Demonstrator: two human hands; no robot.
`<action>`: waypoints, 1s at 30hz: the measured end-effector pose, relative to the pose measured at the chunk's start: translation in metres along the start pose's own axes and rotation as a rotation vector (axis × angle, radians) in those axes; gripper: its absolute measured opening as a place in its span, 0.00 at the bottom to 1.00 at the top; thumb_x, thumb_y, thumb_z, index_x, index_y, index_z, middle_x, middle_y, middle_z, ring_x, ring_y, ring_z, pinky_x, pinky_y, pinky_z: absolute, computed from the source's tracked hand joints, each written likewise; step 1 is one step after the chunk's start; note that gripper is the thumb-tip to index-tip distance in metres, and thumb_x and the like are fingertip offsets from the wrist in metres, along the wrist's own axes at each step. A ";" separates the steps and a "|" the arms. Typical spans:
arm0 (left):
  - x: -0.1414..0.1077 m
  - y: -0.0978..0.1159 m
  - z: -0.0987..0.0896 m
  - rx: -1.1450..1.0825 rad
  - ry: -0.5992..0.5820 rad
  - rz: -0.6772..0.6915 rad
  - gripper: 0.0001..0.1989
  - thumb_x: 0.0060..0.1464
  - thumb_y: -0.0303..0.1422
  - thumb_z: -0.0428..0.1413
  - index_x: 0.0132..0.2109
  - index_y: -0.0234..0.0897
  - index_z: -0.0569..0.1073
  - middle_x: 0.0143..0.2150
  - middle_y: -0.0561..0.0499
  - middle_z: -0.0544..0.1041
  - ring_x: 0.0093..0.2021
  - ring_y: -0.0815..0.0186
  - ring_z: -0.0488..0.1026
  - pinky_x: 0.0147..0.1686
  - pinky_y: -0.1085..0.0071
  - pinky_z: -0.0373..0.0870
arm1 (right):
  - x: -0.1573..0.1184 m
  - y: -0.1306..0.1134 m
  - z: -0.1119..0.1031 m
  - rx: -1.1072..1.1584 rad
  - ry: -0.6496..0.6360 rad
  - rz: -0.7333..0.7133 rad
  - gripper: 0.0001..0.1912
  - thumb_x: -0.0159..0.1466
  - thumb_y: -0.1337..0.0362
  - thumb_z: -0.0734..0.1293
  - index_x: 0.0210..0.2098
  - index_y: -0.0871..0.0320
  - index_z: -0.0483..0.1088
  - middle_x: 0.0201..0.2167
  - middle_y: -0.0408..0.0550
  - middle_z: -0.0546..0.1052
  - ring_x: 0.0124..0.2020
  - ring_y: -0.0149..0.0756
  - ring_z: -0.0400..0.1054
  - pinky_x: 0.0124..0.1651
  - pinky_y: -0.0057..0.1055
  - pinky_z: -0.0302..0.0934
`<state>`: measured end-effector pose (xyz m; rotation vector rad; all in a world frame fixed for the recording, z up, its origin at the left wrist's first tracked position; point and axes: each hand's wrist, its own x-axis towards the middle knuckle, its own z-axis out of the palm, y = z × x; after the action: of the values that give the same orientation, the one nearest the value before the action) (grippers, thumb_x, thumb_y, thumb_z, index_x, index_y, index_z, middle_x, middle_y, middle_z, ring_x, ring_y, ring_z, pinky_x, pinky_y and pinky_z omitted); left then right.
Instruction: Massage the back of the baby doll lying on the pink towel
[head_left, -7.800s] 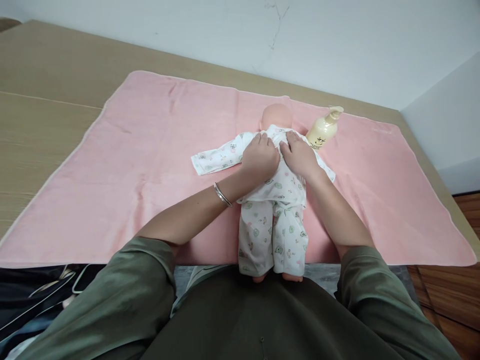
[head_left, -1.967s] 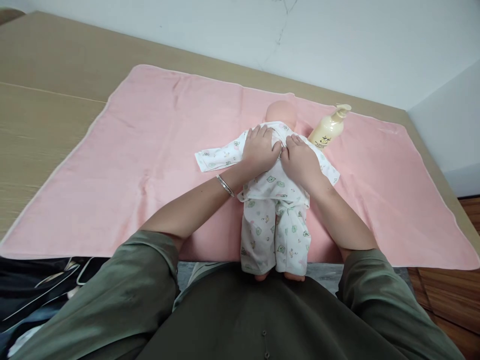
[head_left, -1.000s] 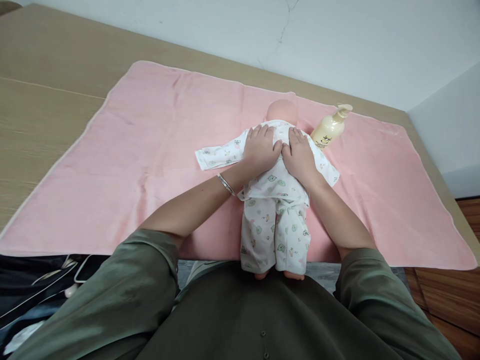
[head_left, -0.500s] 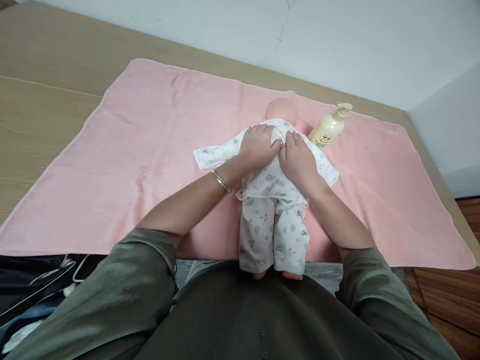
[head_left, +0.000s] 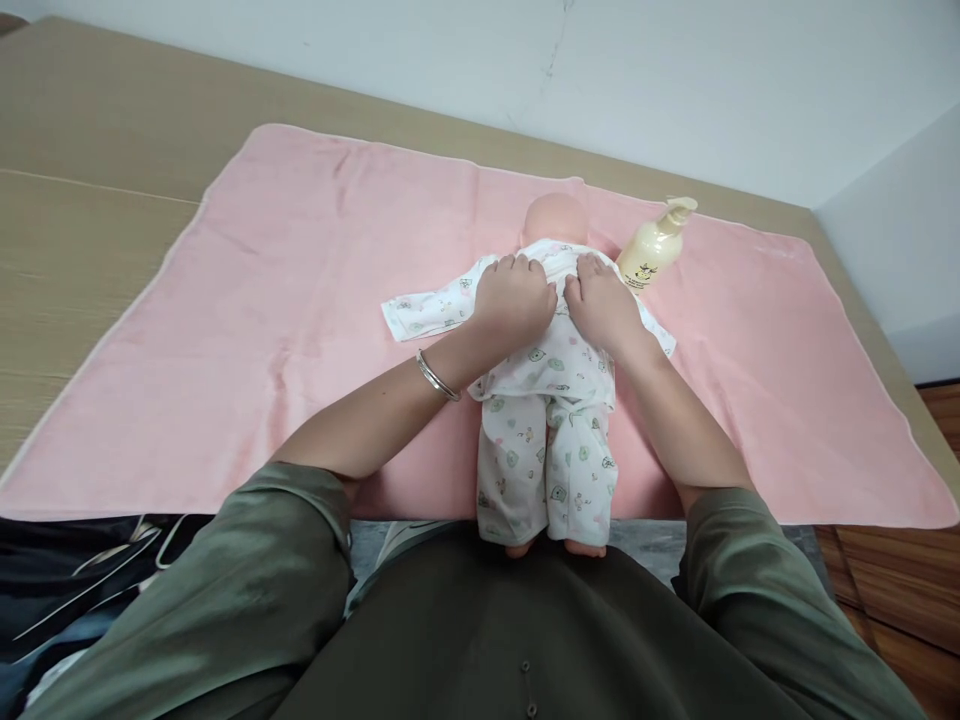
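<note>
A doll lies on the pink blanket, its bald head [head_left: 556,218] away from me and no face showing. It wears a white patterned shirt [head_left: 559,362] and matching trousers [head_left: 514,465]; its bare feet show at the cuffs. My left hand [head_left: 516,300] rests on the left of the upper shirt, fingers bent and closed on the cloth. On the right side, my right hand [head_left: 604,305] is likewise curled on the shirt. The fingertips are partly hidden. Shirt shows in the narrow gap between the hands.
A cream pump bottle [head_left: 654,248] leans to the right beyond the doll's shoulder. The pink blanket [head_left: 360,240] covers much of the wooden table [head_left: 97,110]. A pale wall [head_left: 720,90] runs along the back. Dark items lie below the table at lower left.
Both hands' fingers have curled more and their knuckles are raised. The hands have moved slightly apart at the thumbs. The view has shifted slightly.
</note>
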<state>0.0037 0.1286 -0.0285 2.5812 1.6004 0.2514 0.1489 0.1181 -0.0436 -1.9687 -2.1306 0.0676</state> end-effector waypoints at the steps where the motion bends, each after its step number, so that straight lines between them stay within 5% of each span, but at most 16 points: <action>1: 0.002 -0.003 0.001 -0.024 0.007 -0.007 0.20 0.65 0.32 0.42 0.52 0.23 0.72 0.52 0.31 0.75 0.56 0.46 0.71 0.56 0.53 0.67 | -0.003 -0.004 0.000 -0.032 0.002 0.005 0.27 0.71 0.65 0.49 0.60 0.79 0.63 0.62 0.71 0.68 0.66 0.57 0.59 0.69 0.51 0.53; 6: 0.014 -0.015 0.008 -0.198 0.032 -0.059 0.18 0.65 0.37 0.44 0.48 0.31 0.74 0.50 0.38 0.78 0.52 0.51 0.74 0.52 0.57 0.71 | -0.025 -0.028 -0.007 -0.148 -0.011 0.036 0.22 0.69 0.68 0.52 0.50 0.77 0.69 0.52 0.73 0.74 0.57 0.59 0.68 0.61 0.50 0.62; 10: 0.010 -0.008 0.012 -0.146 0.064 -0.073 0.21 0.67 0.36 0.41 0.53 0.25 0.71 0.55 0.34 0.75 0.59 0.50 0.70 0.59 0.57 0.66 | -0.024 -0.024 -0.011 -0.121 -0.022 0.009 0.20 0.68 0.68 0.52 0.45 0.71 0.71 0.48 0.69 0.76 0.53 0.56 0.70 0.56 0.48 0.65; 19: -0.001 0.004 0.007 -0.047 0.050 -0.067 0.23 0.66 0.34 0.41 0.54 0.19 0.71 0.54 0.28 0.74 0.58 0.44 0.70 0.58 0.52 0.65 | -0.007 -0.009 -0.003 0.026 -0.090 0.021 0.31 0.71 0.62 0.50 0.66 0.79 0.53 0.69 0.70 0.58 0.72 0.54 0.49 0.73 0.50 0.47; 25: 0.015 -0.016 0.014 -0.200 0.068 -0.048 0.19 0.64 0.36 0.43 0.50 0.29 0.74 0.50 0.36 0.77 0.53 0.49 0.73 0.56 0.55 0.68 | -0.032 -0.037 -0.019 -0.105 -0.073 0.078 0.23 0.70 0.65 0.53 0.53 0.75 0.69 0.58 0.73 0.71 0.64 0.58 0.62 0.63 0.52 0.61; 30: 0.012 -0.011 0.012 -0.160 0.069 -0.046 0.21 0.64 0.34 0.42 0.51 0.24 0.73 0.53 0.32 0.76 0.56 0.48 0.72 0.59 0.54 0.66 | -0.026 -0.027 -0.019 -0.032 -0.105 0.068 0.21 0.71 0.62 0.53 0.51 0.70 0.70 0.58 0.68 0.72 0.63 0.55 0.64 0.62 0.49 0.62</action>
<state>0.0019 0.1444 -0.0407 2.4381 1.5884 0.4501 0.1285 0.0879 -0.0239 -2.0994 -2.1409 0.1536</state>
